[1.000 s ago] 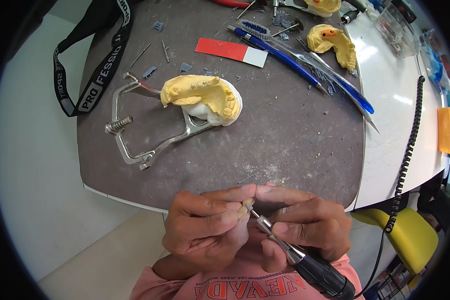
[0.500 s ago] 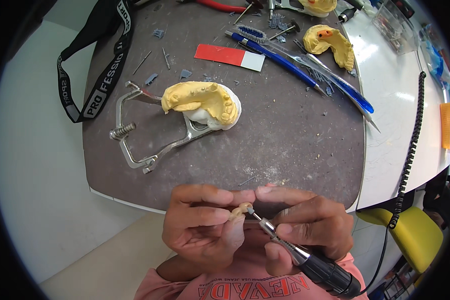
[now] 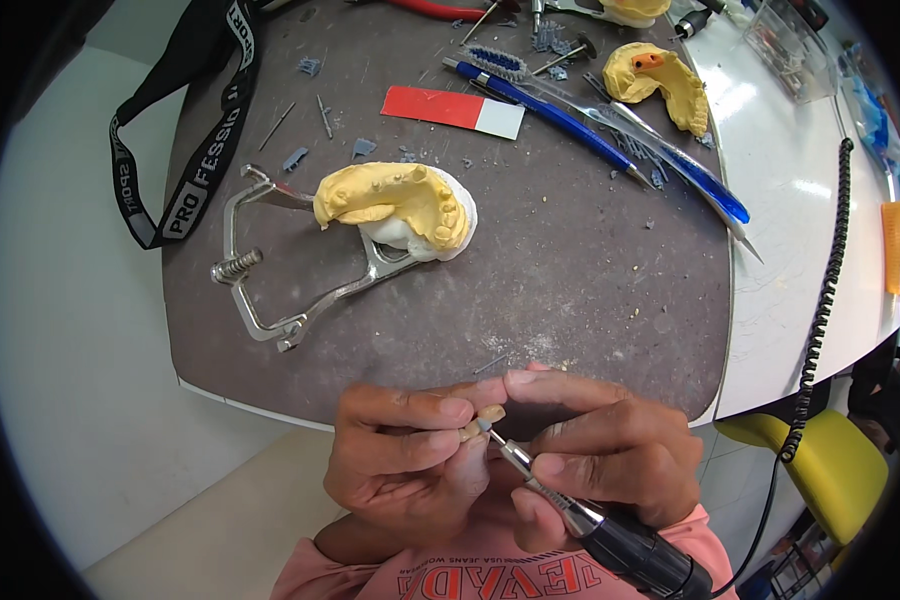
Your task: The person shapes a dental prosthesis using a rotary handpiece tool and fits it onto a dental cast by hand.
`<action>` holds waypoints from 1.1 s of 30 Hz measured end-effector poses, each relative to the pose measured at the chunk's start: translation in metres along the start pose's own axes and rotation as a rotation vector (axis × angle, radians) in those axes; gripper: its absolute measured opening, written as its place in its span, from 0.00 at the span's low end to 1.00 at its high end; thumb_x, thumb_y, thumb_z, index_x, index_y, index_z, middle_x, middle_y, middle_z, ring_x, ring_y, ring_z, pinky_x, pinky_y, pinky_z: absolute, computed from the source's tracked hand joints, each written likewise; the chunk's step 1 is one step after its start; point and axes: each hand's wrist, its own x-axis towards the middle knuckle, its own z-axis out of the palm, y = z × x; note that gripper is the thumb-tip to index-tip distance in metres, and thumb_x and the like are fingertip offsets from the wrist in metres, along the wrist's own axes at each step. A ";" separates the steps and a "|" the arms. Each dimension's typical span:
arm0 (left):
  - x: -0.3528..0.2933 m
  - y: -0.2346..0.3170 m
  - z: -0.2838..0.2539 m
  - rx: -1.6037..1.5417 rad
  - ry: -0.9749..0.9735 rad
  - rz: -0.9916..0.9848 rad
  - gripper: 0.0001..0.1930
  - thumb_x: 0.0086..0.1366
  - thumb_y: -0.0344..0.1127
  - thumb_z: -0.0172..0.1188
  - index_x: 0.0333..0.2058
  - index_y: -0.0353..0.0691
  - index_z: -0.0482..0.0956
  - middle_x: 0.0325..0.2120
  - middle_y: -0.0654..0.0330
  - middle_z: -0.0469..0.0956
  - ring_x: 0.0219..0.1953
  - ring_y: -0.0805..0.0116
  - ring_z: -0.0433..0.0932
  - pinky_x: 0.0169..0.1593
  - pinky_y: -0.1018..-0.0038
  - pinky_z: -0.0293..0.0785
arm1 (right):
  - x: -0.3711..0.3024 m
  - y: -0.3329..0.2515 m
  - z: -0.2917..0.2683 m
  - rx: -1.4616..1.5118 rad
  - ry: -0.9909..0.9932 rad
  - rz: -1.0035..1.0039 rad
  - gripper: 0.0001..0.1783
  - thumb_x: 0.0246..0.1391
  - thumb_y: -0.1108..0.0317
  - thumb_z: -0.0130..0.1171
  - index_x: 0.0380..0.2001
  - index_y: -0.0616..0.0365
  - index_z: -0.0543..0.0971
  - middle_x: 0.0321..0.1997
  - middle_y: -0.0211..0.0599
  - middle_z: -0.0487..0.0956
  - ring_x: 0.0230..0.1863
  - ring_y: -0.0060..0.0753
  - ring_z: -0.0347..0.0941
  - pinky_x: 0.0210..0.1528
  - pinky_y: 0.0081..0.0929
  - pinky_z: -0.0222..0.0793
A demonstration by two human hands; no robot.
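Note:
Close to the front edge of the bench, my left hand pinches a small tooth-coloured dental bridge between thumb and fingers, which partly cover it. My right hand is wrapped round a rotary handpiece with a black body and a metal nose. A small grey grinding tip on its shank meets the bridge, near my left thumb. The forefingers of both hands come together just beyond it. Farther off lies a yellow plaster dental model on a white base, fixed to a metal articulator.
A red and white card, a blue mechanical pencil, a brush and a second yellow model lie at the back. Grey scraps and pale dust dot the bench mat. A coiled cord hangs at the right.
The grinding tip has shifted slightly left and nearer on the bridge, and the bridge looks tilted a little differently. Both hands keep their grips. The view has moved slightly.

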 end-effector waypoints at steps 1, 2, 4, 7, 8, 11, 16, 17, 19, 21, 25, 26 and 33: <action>-0.001 -0.002 0.000 -0.020 0.002 0.014 0.14 0.54 0.14 0.57 0.37 0.33 0.67 0.37 0.48 0.68 0.40 0.47 0.79 0.43 0.73 0.82 | 0.001 -0.001 -0.001 0.010 -0.019 0.000 0.11 0.37 0.76 0.69 0.23 0.65 0.76 0.23 0.44 0.78 0.38 0.53 0.79 0.39 0.41 0.79; -0.002 -0.003 0.000 -0.040 0.004 0.028 0.14 0.54 0.14 0.57 0.37 0.33 0.67 0.37 0.48 0.68 0.40 0.47 0.79 0.43 0.73 0.82 | 0.000 -0.001 0.000 0.015 -0.030 -0.001 0.11 0.37 0.76 0.69 0.23 0.65 0.76 0.23 0.44 0.78 0.38 0.53 0.79 0.39 0.41 0.79; -0.001 -0.001 0.001 -0.079 0.013 0.009 0.14 0.54 0.14 0.57 0.37 0.33 0.66 0.37 0.48 0.68 0.40 0.47 0.79 0.43 0.73 0.82 | -0.003 -0.001 0.001 0.030 -0.001 0.006 0.10 0.38 0.76 0.69 0.23 0.65 0.76 0.23 0.44 0.78 0.38 0.53 0.79 0.39 0.42 0.79; 0.000 0.000 0.001 -0.110 0.020 -0.011 0.14 0.54 0.14 0.57 0.37 0.33 0.66 0.37 0.47 0.69 0.40 0.48 0.80 0.43 0.73 0.82 | -0.005 -0.001 0.002 0.046 0.041 0.028 0.10 0.39 0.77 0.69 0.23 0.64 0.76 0.23 0.44 0.78 0.38 0.54 0.79 0.39 0.43 0.79; 0.001 0.000 0.001 -0.103 0.018 -0.012 0.14 0.54 0.14 0.57 0.38 0.33 0.66 0.37 0.47 0.69 0.40 0.48 0.80 0.43 0.73 0.82 | -0.005 -0.001 0.002 0.049 0.044 0.036 0.09 0.39 0.77 0.68 0.23 0.64 0.76 0.23 0.44 0.78 0.38 0.54 0.79 0.40 0.43 0.79; 0.001 0.001 0.000 -0.088 0.008 -0.014 0.14 0.54 0.14 0.57 0.37 0.33 0.66 0.37 0.48 0.69 0.40 0.48 0.80 0.43 0.73 0.82 | -0.004 -0.001 0.002 0.042 0.039 0.033 0.10 0.39 0.76 0.69 0.23 0.65 0.76 0.23 0.44 0.78 0.38 0.54 0.80 0.40 0.43 0.79; -0.001 -0.001 0.000 -0.076 0.016 0.004 0.14 0.53 0.14 0.58 0.37 0.32 0.67 0.37 0.48 0.69 0.40 0.47 0.80 0.43 0.72 0.82 | 0.000 -0.002 -0.001 0.022 -0.011 0.028 0.10 0.38 0.76 0.69 0.24 0.65 0.77 0.23 0.43 0.78 0.37 0.52 0.80 0.40 0.43 0.79; -0.001 0.000 0.000 -0.075 0.031 0.002 0.14 0.53 0.14 0.58 0.37 0.32 0.67 0.37 0.48 0.69 0.40 0.47 0.80 0.43 0.72 0.82 | -0.001 -0.001 -0.001 0.023 -0.024 0.023 0.10 0.38 0.75 0.69 0.24 0.65 0.77 0.23 0.42 0.78 0.37 0.52 0.80 0.40 0.44 0.79; 0.000 -0.002 0.000 -0.076 0.016 0.010 0.14 0.53 0.14 0.58 0.37 0.32 0.67 0.37 0.47 0.69 0.40 0.47 0.80 0.43 0.72 0.82 | -0.001 -0.001 -0.001 0.010 -0.019 0.020 0.10 0.38 0.75 0.69 0.24 0.65 0.77 0.23 0.42 0.78 0.37 0.52 0.80 0.40 0.44 0.79; -0.001 -0.003 0.000 -0.073 0.004 0.018 0.14 0.53 0.14 0.59 0.37 0.32 0.67 0.37 0.47 0.69 0.40 0.47 0.80 0.43 0.72 0.82 | -0.001 -0.001 -0.001 0.005 -0.006 0.022 0.10 0.38 0.76 0.69 0.24 0.64 0.77 0.23 0.42 0.78 0.37 0.52 0.80 0.40 0.44 0.78; -0.002 -0.003 0.002 -0.096 0.037 0.020 0.14 0.52 0.14 0.59 0.37 0.32 0.68 0.37 0.47 0.69 0.39 0.47 0.80 0.42 0.72 0.82 | -0.002 -0.004 0.001 0.009 0.001 0.041 0.09 0.38 0.76 0.69 0.23 0.64 0.76 0.23 0.43 0.78 0.37 0.52 0.80 0.40 0.45 0.78; -0.001 -0.002 0.002 -0.112 0.044 0.019 0.14 0.52 0.14 0.59 0.37 0.32 0.68 0.37 0.47 0.69 0.39 0.47 0.80 0.42 0.72 0.82 | -0.004 -0.005 0.001 0.010 0.029 0.055 0.09 0.38 0.76 0.69 0.23 0.64 0.76 0.23 0.43 0.78 0.37 0.52 0.80 0.40 0.45 0.78; -0.002 -0.003 -0.001 -0.105 0.019 0.016 0.14 0.52 0.14 0.59 0.37 0.31 0.68 0.37 0.47 0.69 0.39 0.47 0.80 0.42 0.71 0.82 | -0.002 -0.004 0.001 0.013 0.015 0.052 0.10 0.38 0.75 0.69 0.23 0.63 0.76 0.23 0.41 0.78 0.37 0.53 0.80 0.40 0.46 0.78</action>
